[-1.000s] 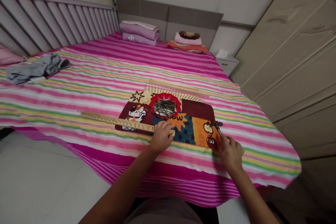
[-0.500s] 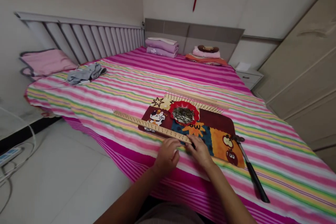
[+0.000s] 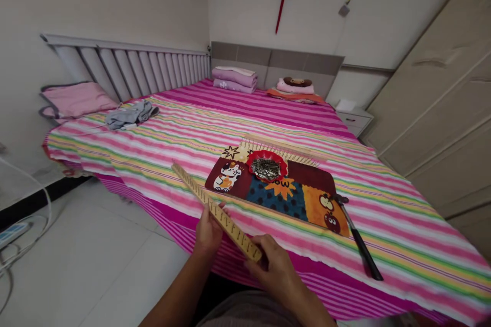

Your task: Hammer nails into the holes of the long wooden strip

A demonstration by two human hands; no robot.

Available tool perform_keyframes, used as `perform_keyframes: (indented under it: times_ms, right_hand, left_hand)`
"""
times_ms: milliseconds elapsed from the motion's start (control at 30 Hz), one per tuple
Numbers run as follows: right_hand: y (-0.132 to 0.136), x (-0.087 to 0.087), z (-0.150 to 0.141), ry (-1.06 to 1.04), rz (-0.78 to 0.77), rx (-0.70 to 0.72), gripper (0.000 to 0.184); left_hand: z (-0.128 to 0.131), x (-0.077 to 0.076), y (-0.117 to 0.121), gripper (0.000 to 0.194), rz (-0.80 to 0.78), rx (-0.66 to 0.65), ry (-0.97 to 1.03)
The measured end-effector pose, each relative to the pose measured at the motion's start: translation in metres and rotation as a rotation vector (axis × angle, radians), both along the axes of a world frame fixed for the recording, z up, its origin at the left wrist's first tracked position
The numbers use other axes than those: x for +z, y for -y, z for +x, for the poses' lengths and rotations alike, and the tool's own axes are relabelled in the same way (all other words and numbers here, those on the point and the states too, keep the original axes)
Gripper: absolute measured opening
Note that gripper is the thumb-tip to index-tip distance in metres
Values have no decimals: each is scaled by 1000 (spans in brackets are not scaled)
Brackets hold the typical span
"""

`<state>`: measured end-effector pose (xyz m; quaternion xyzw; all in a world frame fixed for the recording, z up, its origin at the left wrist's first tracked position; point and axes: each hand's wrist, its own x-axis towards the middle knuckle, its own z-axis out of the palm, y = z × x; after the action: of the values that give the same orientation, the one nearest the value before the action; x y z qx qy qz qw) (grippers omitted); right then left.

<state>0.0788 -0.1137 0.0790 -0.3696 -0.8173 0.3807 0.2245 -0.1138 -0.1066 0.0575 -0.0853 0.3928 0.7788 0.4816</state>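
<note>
A long wooden strip [image 3: 226, 222] studded with a row of nails is held up off the bed, slanting from far left to near right. My left hand [image 3: 209, 229] grips it around its middle from below. At the near end, my right hand [image 3: 271, 260] is closed on the strip, thumb beneath and fingers at its side. Beyond it lies a patterned mat [image 3: 238, 190] with a cat picture. On the mat, a red scalloped bowl [image 3: 284, 169] holds a heap of nails [image 3: 265, 169]. A second nailed wooden strip [image 3: 282, 149] lies behind the bowl.
A hammer [image 3: 360, 242] with a black handle lies at the mat's right edge. Grey cloth [image 3: 130, 114] and a pink pillow [image 3: 79, 99] sit at the bed's left. Folded bedding [image 3: 235, 79] rests near the headboard. The bed's front edge drops to a tiled floor [image 3: 115, 245].
Both hands have lifted the wooden strip off the mat's front and drawn it nearer, turning it more steeply. My left hand has shifted left along it. The camera view has tilted up slightly.
</note>
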Motion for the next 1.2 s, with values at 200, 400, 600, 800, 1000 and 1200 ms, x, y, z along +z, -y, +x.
perform_keyframes:
  times_ms: [200, 400, 600, 800, 1000, 1200]
  right_hand:
    - [7, 3, 5, -28, -118, 152, 55]
    - [-2, 0, 3, -347, -197, -126, 33]
    - [-13, 13, 11, -779, -634, -352, 39]
    - [-21, 8, 32, -1039, -792, -562, 42]
    - [-23, -11, 46, -1156, -879, -542, 36]
    - [-28, -16, 53, -1178, -875, -587, 38]
  left_hand:
    - [-24, 41, 35, 22, 22, 55, -186]
    - [-45, 72, 59, 36, 220, -330, -348]
    - [-30, 27, 53, 47, 94, -923, -190]
    - [10, -3, 58, 43, 46, -1238, -107]
    - [27, 7, 55, 41, 100, -1377, -164]
    - [32, 1, 43, 34, 75, -1360, -140]
